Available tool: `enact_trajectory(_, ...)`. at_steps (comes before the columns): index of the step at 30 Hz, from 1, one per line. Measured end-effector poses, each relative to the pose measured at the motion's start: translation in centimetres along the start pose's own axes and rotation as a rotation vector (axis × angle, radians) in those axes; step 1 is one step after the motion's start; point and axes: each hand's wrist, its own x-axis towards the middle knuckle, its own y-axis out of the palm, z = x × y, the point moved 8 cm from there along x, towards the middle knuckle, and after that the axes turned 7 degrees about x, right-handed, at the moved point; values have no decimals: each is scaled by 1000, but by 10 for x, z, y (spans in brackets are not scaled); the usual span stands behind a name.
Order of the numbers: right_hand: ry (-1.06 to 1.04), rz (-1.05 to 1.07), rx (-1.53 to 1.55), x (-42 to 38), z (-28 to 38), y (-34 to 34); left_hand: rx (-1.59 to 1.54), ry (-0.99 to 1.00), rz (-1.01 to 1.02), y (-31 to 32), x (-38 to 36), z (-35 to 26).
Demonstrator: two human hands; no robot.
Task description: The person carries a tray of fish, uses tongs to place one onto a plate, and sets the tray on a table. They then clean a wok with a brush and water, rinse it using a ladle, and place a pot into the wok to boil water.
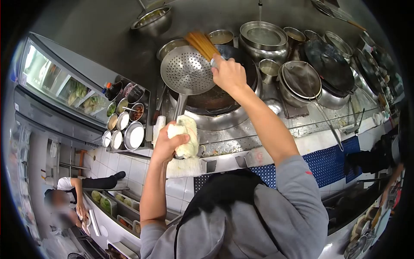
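My left hand (167, 142) is closed round the handle of a perforated metal strainer (184, 72), with a pale folded cloth (188, 133) bunched in the grip. The strainer's bowl, dotted with round holes, is held over a dark wok (222, 98) on the range and hides part of it. My right hand (231, 77) grips a bamboo wok brush (201, 44) by its bound end. Its slightly blurred bristles point up and left, overlapping the strainer's upper rim in this view.
Water runs into a large pot (263, 36) behind the wok. A mesh sieve (302, 80) on a pot and another wok (330, 64) stand right. Seasoning containers (134, 135) and a glass-front fridge (64, 80) are left. Another person (71, 196) works at lower left.
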Motion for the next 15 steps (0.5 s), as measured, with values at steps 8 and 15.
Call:
enact_trajectory(8, -101, -8, -74, 4, -5, -7, 85, 1, 15, 7, 2, 3)
enact_trajectory(15, -59, -89, -130, -1, -11, -30, 148, -22, -2, 14, -3, 2)
